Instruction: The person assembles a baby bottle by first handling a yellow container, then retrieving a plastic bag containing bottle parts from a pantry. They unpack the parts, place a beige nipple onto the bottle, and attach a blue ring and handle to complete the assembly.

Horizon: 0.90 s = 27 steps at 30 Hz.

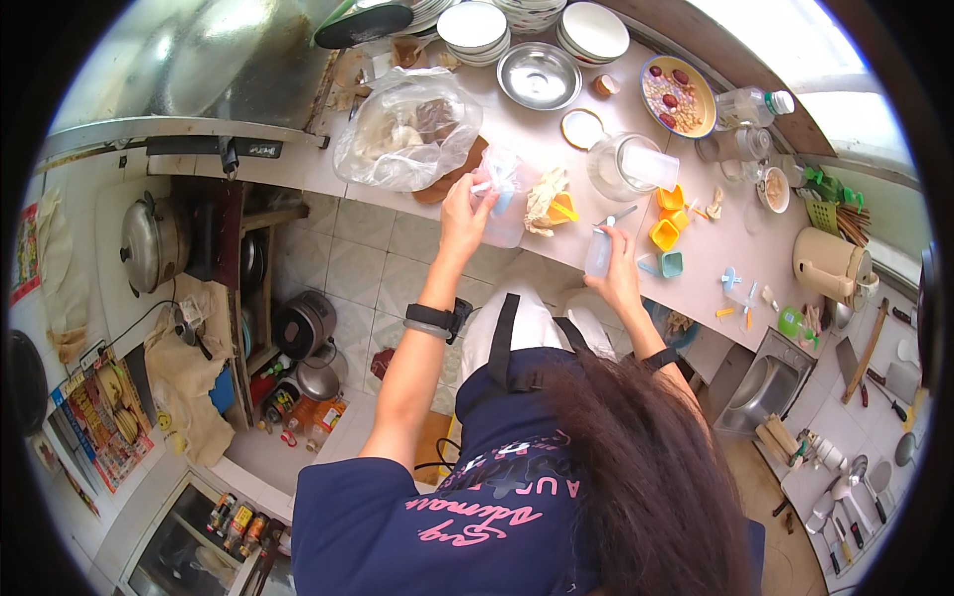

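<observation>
My left hand (465, 221) is closed on the edge of a see-through plastic container (505, 226) at the counter's front edge. Pale blue and white pieces show at its top, partly behind my fingers. My right hand (618, 270) grips a small translucent whitish-blue ice-pop mould (598, 254), upright, with a grey-blue stick-like part (620, 215) by its top. Between my hands lies a crumpled tan wrapping (545, 202) with a yellow piece (563, 208) on it. Just beyond my right hand are yellow moulds (668, 234) and a teal mould (672, 264).
A filled clear plastic bag (409, 129) sits on the counter at left. Behind are a steel bowl (539, 75), stacked white bowls (593, 32), a glass jar (618, 167) and a bowl of beans and dates (679, 96). Blue pieces (733, 282) and a sink (763, 389) are to the right.
</observation>
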{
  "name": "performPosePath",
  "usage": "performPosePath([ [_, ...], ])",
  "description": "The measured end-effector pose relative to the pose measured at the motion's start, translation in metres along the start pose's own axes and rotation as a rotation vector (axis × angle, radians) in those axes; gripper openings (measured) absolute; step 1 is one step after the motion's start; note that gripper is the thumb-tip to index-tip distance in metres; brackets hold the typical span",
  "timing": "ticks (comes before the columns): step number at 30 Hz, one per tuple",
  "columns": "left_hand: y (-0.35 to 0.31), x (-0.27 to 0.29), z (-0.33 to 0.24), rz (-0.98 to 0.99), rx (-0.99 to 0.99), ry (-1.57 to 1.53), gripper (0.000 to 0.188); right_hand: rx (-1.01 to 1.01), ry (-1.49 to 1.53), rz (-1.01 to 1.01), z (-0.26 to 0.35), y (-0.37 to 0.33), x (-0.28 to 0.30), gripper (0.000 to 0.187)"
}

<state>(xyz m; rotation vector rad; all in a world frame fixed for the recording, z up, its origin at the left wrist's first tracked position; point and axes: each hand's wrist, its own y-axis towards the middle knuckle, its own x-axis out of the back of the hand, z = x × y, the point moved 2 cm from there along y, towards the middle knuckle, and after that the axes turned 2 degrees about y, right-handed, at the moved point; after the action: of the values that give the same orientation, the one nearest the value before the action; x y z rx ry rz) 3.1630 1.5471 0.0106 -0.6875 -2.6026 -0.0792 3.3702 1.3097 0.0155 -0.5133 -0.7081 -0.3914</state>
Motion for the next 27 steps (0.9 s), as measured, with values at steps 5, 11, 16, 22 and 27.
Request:
performPosePath([
  [5,0.005,-0.004,0.019,0.103,0.158,-0.19,0.027,-0.038,0.148,-0.092,-0.013,0.001,-0.003,0.099],
  [11,0.013,0.0,0.013,0.217,0.048,-0.417,0.018,-0.252,0.534,-0.006,-0.014,-0.004,0.003,0.079],
  [16,0.011,0.007,-0.002,0.22,0.054,-0.402,0.015,-0.423,1.02,0.184,0.008,-0.004,0.023,0.049],
  [22,-0.006,0.037,-0.065,0.234,-0.114,-0.13,0.014,-0.178,0.751,0.22,0.074,-0.009,0.056,0.045],
  [27,-0.036,0.063,-0.154,0.384,-0.342,0.018,0.016,0.285,0.785,0.21,0.152,-0.024,0.108,0.043],
])
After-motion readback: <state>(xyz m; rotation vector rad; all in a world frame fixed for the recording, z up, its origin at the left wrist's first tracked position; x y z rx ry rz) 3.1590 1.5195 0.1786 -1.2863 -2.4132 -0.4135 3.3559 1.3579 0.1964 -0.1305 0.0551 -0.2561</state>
